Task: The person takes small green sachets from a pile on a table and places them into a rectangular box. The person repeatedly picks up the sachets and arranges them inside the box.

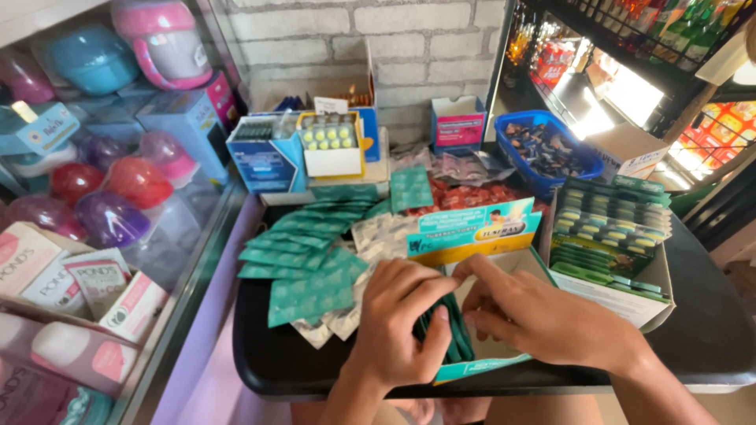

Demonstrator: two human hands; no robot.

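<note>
My left hand (402, 319) grips a stack of dark green foil packets (449, 334) standing on edge inside an open cardboard box (492, 358) at the near edge of a black tray (268, 354). My right hand (543, 315) rests inside the same box just to the right, fingers spread against the packets. The box's teal and yellow lid flap (472, 228) stands up behind both hands. A fan of loose green packets (307, 252) lies on the tray to the left, over several silver blister strips (378, 236).
A box of green and yellow blister cards (610, 236) sits right of my hands. Behind are a blue basket of small sachets (547, 149), red packets (472, 195), and blue and yellow medicine boxes (303, 149). A glass case (102, 197) with coloured containers and pink cartons flanks the left.
</note>
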